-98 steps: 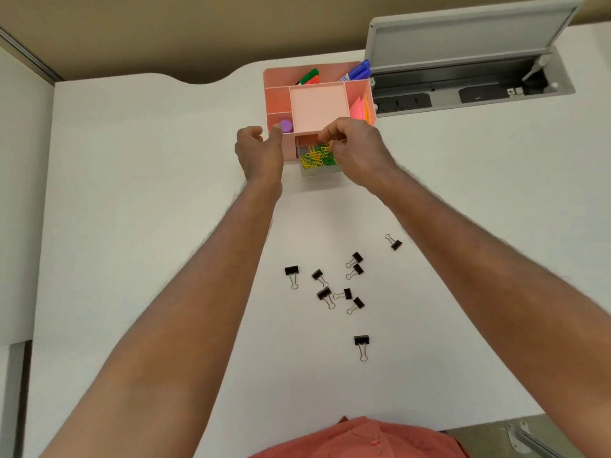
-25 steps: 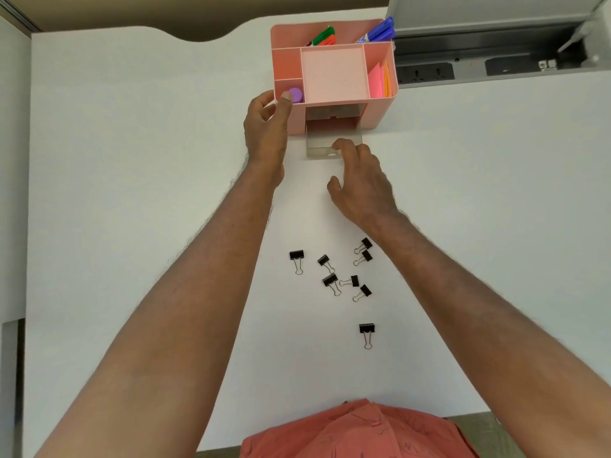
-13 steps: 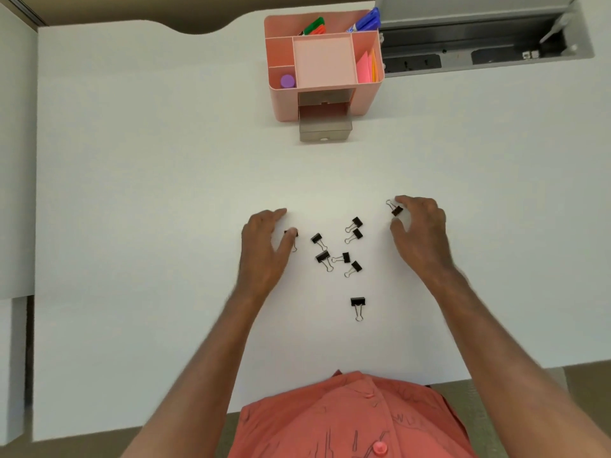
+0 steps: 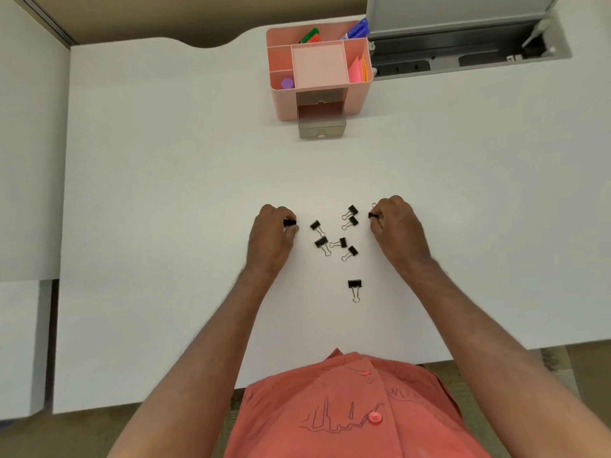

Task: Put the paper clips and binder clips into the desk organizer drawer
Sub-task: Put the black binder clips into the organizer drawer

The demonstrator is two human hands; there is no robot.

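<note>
Several black binder clips (image 4: 337, 234) lie loose on the white desk (image 4: 165, 193), one apart nearer me (image 4: 354, 284). My left hand (image 4: 269, 238) pinches a binder clip (image 4: 289, 222) at the cluster's left edge. My right hand (image 4: 398, 228) pinches another binder clip (image 4: 372, 215) at its right edge. The pink desk organizer (image 4: 319, 72) stands at the far side. Its lower smoky drawer (image 4: 321, 126) is pulled out towards me; the upper drawer is shut. No paper clips show.
Markers, sticky notes and a purple cap sit in the organizer's top compartments. An open grey cable tray (image 4: 463, 51) lies to the organizer's right. The desk's near edge runs just in front of my orange shirt (image 4: 347, 408).
Both hands came back from the organizer to the binder clips; their fingers have now closed, each on a clip. The paper-clip drawer was shut and a lower drawer opened.
</note>
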